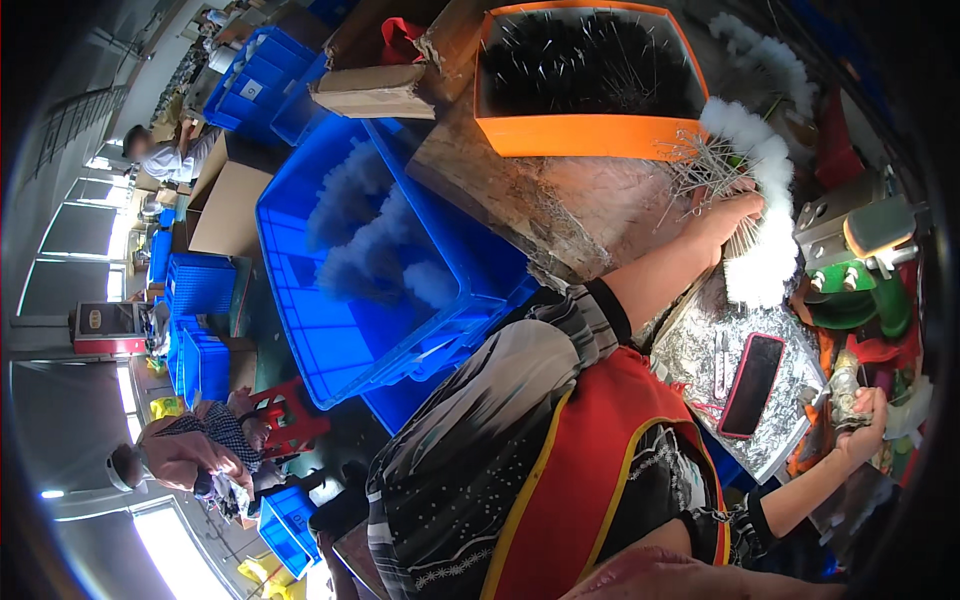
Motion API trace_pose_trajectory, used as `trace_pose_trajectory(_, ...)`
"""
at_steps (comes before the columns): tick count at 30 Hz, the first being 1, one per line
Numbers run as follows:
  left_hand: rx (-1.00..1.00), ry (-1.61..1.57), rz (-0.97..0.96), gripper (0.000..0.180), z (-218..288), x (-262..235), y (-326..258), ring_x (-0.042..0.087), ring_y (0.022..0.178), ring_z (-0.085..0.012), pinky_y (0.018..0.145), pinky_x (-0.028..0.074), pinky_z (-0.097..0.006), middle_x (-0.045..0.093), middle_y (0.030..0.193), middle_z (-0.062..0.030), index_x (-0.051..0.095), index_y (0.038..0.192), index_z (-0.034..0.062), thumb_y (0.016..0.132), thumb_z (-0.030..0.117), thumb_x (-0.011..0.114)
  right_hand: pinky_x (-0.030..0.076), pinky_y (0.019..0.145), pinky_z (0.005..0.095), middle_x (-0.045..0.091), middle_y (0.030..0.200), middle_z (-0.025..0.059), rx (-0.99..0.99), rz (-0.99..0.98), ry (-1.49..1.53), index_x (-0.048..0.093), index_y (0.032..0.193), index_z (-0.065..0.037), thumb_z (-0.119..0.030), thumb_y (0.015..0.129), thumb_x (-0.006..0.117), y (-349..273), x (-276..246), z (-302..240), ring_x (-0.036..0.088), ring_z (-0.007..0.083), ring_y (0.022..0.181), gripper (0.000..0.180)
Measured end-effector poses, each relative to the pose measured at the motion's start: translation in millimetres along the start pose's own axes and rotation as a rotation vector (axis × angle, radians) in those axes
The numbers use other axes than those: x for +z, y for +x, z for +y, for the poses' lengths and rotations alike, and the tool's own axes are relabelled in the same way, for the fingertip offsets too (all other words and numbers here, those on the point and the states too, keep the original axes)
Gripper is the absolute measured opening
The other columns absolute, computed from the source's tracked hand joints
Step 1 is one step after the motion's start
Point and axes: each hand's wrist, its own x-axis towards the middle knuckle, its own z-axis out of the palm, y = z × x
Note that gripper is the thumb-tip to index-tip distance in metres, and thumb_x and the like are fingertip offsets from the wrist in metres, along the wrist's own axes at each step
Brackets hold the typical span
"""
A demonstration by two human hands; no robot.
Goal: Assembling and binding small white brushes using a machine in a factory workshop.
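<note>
My left hand (pixel 728 215) is closed around a bundle of thin metal wire stems (pixel 695 168) that fan out past its fingers. Thick white fluff (pixel 762 180) runs in a band along the far side of the bundle. My right hand (pixel 866 425) is lower and farther right, its fingers wrapped round a pale, roughly wrapped stick-like piece (pixel 846 390). A tuft of white fluff (pixel 910 408) lies just beyond that hand. Above the left hand stands an orange box (pixel 590 135) with many thin wires and a dark mass inside.
A phone (pixel 752 385) in a red-edged case lies on a crumpled silvery surface (pixel 690 345). Green and metal machine parts (pixel 845 300) stand at the right. A blue bin (pixel 330 340) holds white fluffy pieces. Other people (pixel 190 450) sit or stand at the left among blue crates.
</note>
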Motion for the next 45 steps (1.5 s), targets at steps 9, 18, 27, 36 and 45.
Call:
trace_pose_trajectory(9, -0.112, 0.192, -0.126, 0.033, -2, -12, -1, 0.056, 0.066, -0.0120, 0.058, 0.048, -0.027, 0.057, 0.079, -0.0029, 0.056, 0.096, 0.0077, 0.076, 0.034, 0.061, 0.032, 0.072, 0.0262, 0.035, 0.054, 0.0028, 0.005, -0.028, 0.008, 0.033, 0.054, -0.009, -0.013, 0.083, 0.047, 3, -11, 6, 0.041, 0.0138, 0.068, 0.033)
trace_pose_trajectory(18, -0.227, 0.259, -0.119, 0.036, 8, -3, -14, 0.058, 0.074, -0.0156, 0.066, 0.047, -0.029, 0.059, 0.085, -0.0094, 0.056, 0.101, 0.0055, 0.076, 0.031, 0.062, 0.039, 0.067, 0.0255, 0.046, 0.063, 0.0035, 0.017, 0.090, 0.028, 0.047, 0.063, -0.005, -0.012, 0.079, 0.053, -6, -15, 4, 0.047, 0.0127, 0.069, 0.019)
trace_pose_trajectory(27, -0.189, 0.119, -0.059, 0.024, 29, -22, -15, 0.058, 0.081, -0.0214, 0.075, 0.047, -0.035, 0.059, 0.085, -0.0107, 0.051, 0.098, 0.0012, 0.077, 0.010, 0.059, 0.045, 0.055, 0.0270, 0.056, 0.064, 0.0076, -0.080, 0.266, 0.017, 0.059, 0.079, 0.004, -0.005, 0.070, 0.061, -20, 54, -10, 0.055, 0.0173, 0.055, 0.013)
trace_pose_trajectory(36, -0.191, 0.090, -0.124, 0.025, 23, -21, -12, 0.057, 0.084, -0.0231, 0.076, 0.048, -0.036, 0.058, 0.092, -0.0153, 0.051, 0.104, -0.0003, 0.080, 0.006, 0.054, 0.038, 0.052, 0.0264, 0.047, 0.048, 0.0070, -0.158, 0.155, -0.052, 0.050, 0.051, -0.002, -0.011, 0.071, 0.057, -30, 54, -29, 0.048, 0.0159, 0.049, 0.023)
trace_pose_trajectory(45, -0.137, 0.162, -0.123, 0.026, 23, -22, -12, 0.057, 0.085, -0.0222, 0.077, 0.049, -0.035, 0.058, 0.093, -0.0158, 0.049, 0.105, -0.0013, 0.082, 0.009, 0.053, 0.038, 0.048, 0.0266, 0.049, 0.048, 0.0070, -0.066, 0.071, -0.116, 0.050, 0.049, -0.003, -0.016, 0.072, 0.057, -19, 51, -44, 0.048, 0.0151, 0.046, 0.028)
